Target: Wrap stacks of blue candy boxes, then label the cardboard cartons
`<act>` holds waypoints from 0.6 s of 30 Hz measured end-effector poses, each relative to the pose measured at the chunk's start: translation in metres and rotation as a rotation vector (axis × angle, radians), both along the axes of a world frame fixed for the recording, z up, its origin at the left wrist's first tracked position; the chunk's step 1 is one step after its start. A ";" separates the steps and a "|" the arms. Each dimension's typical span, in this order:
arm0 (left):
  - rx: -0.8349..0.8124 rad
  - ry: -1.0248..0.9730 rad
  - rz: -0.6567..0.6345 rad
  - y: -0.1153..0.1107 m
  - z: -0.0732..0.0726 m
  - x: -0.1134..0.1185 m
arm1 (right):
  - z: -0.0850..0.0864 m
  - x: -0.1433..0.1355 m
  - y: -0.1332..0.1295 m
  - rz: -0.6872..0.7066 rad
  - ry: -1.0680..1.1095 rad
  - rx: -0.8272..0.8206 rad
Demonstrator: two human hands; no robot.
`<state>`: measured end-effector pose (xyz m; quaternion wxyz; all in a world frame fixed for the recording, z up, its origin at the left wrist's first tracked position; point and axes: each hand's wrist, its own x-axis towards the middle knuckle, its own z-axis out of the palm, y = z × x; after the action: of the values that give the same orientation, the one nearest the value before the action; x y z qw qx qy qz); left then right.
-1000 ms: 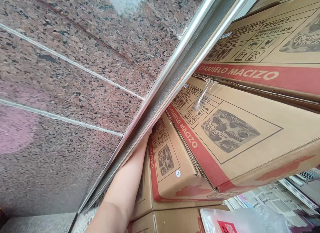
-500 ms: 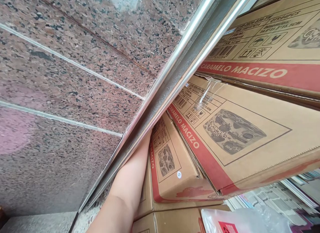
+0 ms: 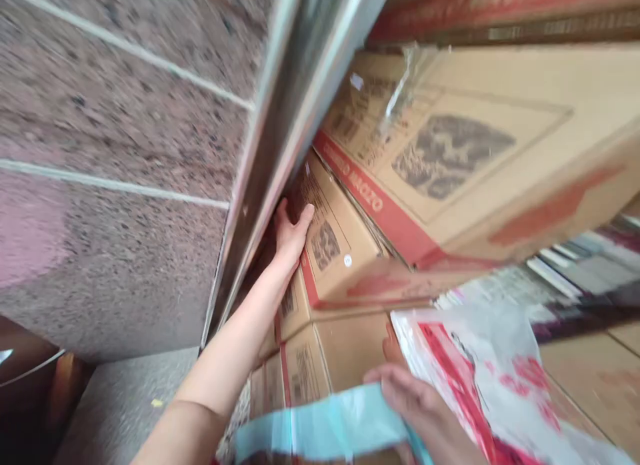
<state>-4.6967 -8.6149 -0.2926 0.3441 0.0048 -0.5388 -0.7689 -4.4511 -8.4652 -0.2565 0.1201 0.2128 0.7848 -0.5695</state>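
My left hand (image 3: 293,235) reaches into the gap between a metal frame (image 3: 285,145) and the stacked cardboard boxes. Its thumb and fingers are spread against the printed side of a cardboard box (image 3: 353,235) bearing a small round white sticker. Low in the view, my right hand (image 3: 425,408) closes on a light blue plastic strip (image 3: 325,422), perhaps a folded bag; motion smears it. Beside that hand is a clear plastic bag (image 3: 500,365) with red print. Above the left hand's box lies a larger box (image 3: 465,152) with a red band.
A speckled stone wall (image 3: 125,132) with pale joints stands left of the metal frame. More boxes (image 3: 300,365) are stacked below. Stacks of flat printed goods (image 3: 575,272) lie at the right. Grey floor (image 3: 135,398) shows at lower left.
My left hand, earlier hidden behind the metal frame, now shows against the box. My right hand has come into view with the light blue plastic strip. The view has shifted.
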 end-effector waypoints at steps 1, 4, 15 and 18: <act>-0.018 0.001 0.023 0.000 -0.009 0.026 | 0.001 0.001 -0.001 -0.031 0.010 -0.033; -0.213 0.160 -0.124 -0.012 -0.020 0.114 | 0.006 0.005 -0.002 -0.043 0.046 -0.119; -0.281 -0.248 -1.145 -0.035 -0.010 0.198 | 0.016 0.002 -0.013 0.207 -0.049 -0.310; -0.278 -0.221 -1.097 -0.042 -0.013 0.189 | 0.014 0.001 -0.011 0.222 -0.046 -0.310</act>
<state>-4.5075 -8.6569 -0.3052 -0.1661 -0.2401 -0.5912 -0.7518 -4.4504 -8.4761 -0.2420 0.2315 0.1170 0.7034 -0.6617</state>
